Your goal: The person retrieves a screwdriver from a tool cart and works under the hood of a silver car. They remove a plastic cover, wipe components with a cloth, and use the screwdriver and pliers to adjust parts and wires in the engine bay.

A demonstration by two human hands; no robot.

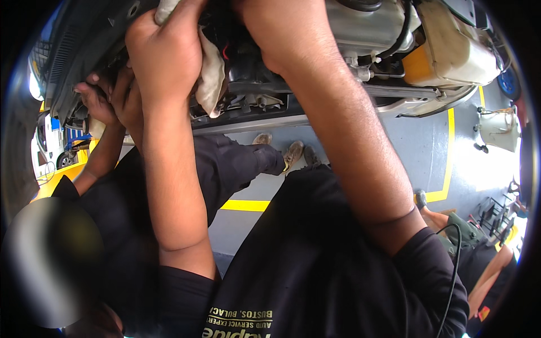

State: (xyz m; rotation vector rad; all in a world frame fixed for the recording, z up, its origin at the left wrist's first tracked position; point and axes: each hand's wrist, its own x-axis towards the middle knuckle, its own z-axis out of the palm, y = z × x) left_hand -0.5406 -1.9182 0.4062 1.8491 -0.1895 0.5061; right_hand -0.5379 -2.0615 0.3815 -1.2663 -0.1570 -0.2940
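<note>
**Cloth in Fist at the Engine Bay**

The left hand (169, 53), at 11 o'clock, is closed around a pale cloth (211, 79), one end jutting above the fist and another hanging toward 5 o'clock from it. The right hand (270, 17), apart from it at 12 o'clock, is cropped by the upper edge; its grip cannot be told. The cloth looks light, limp and hard to damage, though any oil could make it slick; a bunched hold at its middle should serve best.

Around them lies the engine bay (245, 70), with a co-worker's forearm (107, 146) at 10 o'clock and a yellowed plastic tank (451, 50) at 2 o'clock. Gold lettering (239, 327), upside down and partly readable, marks the dark shirt (248, 281) at 6 o'clock; no label can be made out on the tank.
</note>
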